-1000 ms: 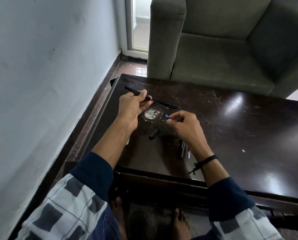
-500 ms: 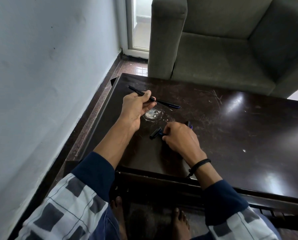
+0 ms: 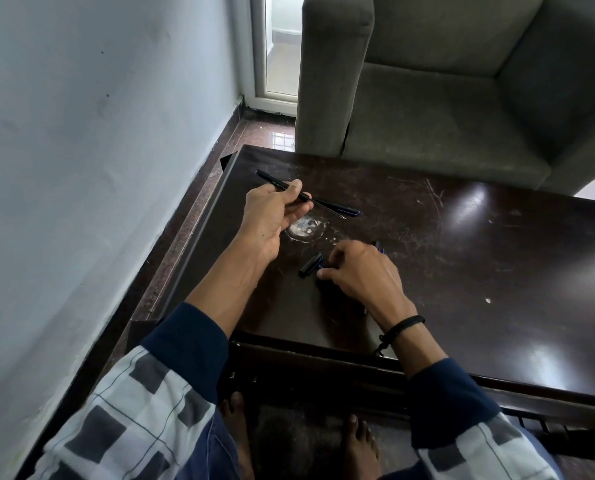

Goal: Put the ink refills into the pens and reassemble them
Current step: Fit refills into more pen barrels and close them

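Note:
My left hand (image 3: 271, 220) is raised over the dark table (image 3: 479, 271) and grips a black pen barrel (image 3: 271, 182). A thin ink refill (image 3: 327, 208) sticks out of the barrel toward the right. Behind it, a dark pen part with a blue end (image 3: 353, 212) lies on the table. My right hand (image 3: 361, 271) rests low on the table, fingertips pinched on a small blue pen part (image 3: 321, 271). A short black cap (image 3: 311, 265) lies just left of those fingertips. Another dark pen piece (image 3: 379, 245) peeks out behind my right hand.
A grey armchair (image 3: 445, 109) stands right behind the table's far edge. A pale wall (image 3: 81, 168) runs along the left, with a glass door (image 3: 282, 46) at the far end. A white round stain (image 3: 304, 228) marks the table. Bare feet (image 3: 358, 445) show below the near edge.
My right hand came down from in front of the refill tip to the table beside the black cap. My left hand keeps holding the barrel, barely shifted.

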